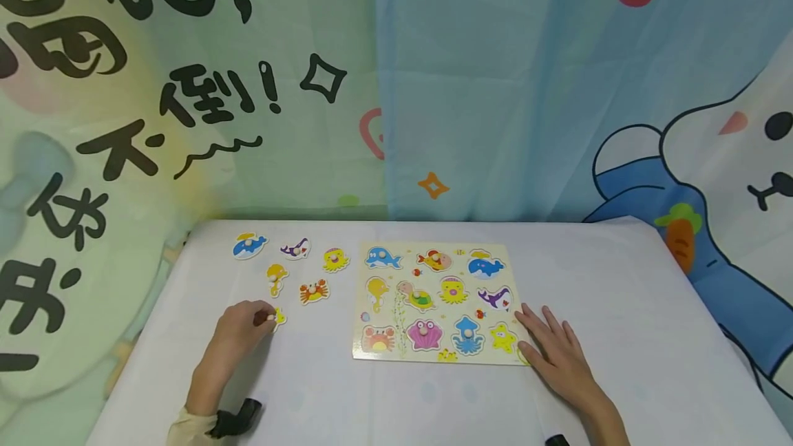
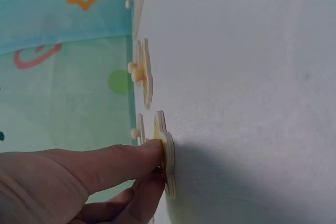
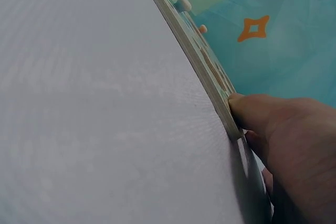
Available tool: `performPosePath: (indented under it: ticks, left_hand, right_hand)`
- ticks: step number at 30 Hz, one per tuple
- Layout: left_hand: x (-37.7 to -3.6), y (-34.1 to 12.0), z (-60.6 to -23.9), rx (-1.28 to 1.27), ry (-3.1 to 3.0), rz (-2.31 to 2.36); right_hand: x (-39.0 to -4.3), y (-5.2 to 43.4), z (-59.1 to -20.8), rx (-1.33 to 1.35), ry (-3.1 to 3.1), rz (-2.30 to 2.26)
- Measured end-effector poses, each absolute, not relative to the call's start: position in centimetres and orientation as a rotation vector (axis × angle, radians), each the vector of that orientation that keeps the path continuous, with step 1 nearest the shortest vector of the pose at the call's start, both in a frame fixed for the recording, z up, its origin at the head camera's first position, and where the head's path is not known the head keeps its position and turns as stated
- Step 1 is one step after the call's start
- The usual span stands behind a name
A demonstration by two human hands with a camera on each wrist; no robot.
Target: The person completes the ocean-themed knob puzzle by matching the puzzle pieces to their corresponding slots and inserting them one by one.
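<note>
At the left of the table, my left hand (image 1: 238, 329) pinches a small yellow knobbed puzzle piece (image 1: 281, 316) between thumb and fingers. Its wavy wooden edge (image 2: 169, 163) shows close over the white cloth in the left wrist view; the fingers hide much of its face. My right hand (image 1: 560, 356) lies at the right edge of the sea-animal puzzle board (image 1: 396, 354), fingers spread. In the right wrist view the thumb (image 3: 249, 109) touches the board's corner. Nearest the left hand are a crab piece (image 1: 314, 292) and a seahorse piece (image 1: 275, 279).
Farther back lie a blue whale piece (image 1: 250, 246), a purple whale piece (image 1: 296, 249) and an octopus piece (image 1: 336, 260). Pink shell (image 1: 425, 334) and blue squid (image 1: 467, 336) show on the board. A printed curtain (image 1: 471, 88) hangs behind the white-covered table (image 1: 396, 405).
</note>
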State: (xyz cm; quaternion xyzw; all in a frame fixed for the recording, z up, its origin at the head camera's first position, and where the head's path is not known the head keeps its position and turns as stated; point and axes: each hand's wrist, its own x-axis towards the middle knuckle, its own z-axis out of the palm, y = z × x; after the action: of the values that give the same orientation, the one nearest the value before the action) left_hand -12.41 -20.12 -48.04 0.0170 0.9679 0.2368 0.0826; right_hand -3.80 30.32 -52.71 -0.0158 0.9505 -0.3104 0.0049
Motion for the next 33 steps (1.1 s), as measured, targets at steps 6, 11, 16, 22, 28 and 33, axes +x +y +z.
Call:
performPosePath:
  ticks: [6,11,16,22,28,33]
  left_hand:
    - [-12.7,-20.1,-48.1,0.056,2.865,0.692]
    - [-12.8,-20.0,-48.1,0.049,2.872,0.692]
    - [-12.9,-20.1,-48.2,0.041,2.868,0.709]
    - [-13.0,-20.3,-48.3,0.040,2.847,0.704]
    - [-13.2,-21.1,-47.8,0.116,2.789,0.696]
    - [-13.5,-21.5,-47.8,0.185,2.781,0.705]
  right_hand:
    - [-3.7,30.4,-52.7,-0.056,2.974,-0.977]
    - [-3.7,30.5,-52.8,-0.053,2.974,-0.972]
    - [-3.8,30.5,-52.9,-0.056,2.977,-0.973]
    - [-3.8,30.5,-53.0,-0.048,2.977,-0.964]
    - [-3.9,30.4,-53.0,-0.040,2.965,-0.959]
    - [-3.9,30.4,-52.9,-0.034,2.966,-0.953]
